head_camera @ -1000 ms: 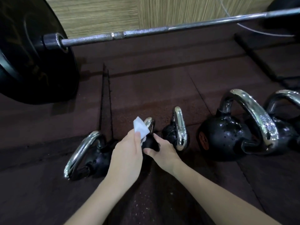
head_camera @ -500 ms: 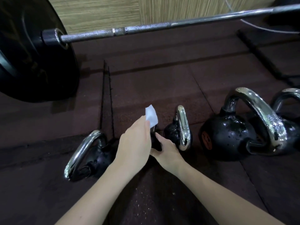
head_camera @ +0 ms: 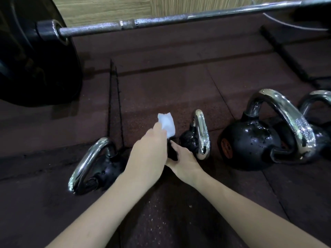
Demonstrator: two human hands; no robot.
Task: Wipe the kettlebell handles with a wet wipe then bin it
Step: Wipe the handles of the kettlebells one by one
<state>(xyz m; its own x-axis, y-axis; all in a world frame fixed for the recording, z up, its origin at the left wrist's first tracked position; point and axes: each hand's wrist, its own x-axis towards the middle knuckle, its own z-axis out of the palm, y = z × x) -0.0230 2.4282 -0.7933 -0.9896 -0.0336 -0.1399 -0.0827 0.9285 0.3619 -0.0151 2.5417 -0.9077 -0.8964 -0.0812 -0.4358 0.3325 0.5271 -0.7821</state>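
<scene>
Far left of the hands: a black weight plate (head_camera: 32, 56) on a barbell (head_camera: 179, 17) that runs across the top. Nothing changed there.

Just left of the left hand (head_camera: 148, 154): a small kettlebell (head_camera: 96, 169) lying tilted, its chrome handle toward the left. Untouched over the last second.

The left hand pinches the wet wipe (head_camera: 167, 125) between thumb and fingers. Change: the wipe has travelled up and to the right compared with a second ago, and the handle it was rubbing is now covered by the hand and wipe. Reads as a stroke along that handle, though contact can't be confirmed.

Right hand (head_camera: 182, 158) touches the left hand's far side, fingers curled round the dark body of the kettlebell being wiped, steadying it. It has barely shifted.

Just right of the right hand: another small kettlebell (head_camera: 197, 138) with an upright chrome handle. Further right: a large kettlebell (head_camera: 259, 140), then one more at the frame edge (head_camera: 317, 111).

Judgement: wiping is midway; handles to the right look pending, and binning is not yet done. No bin in view.
</scene>
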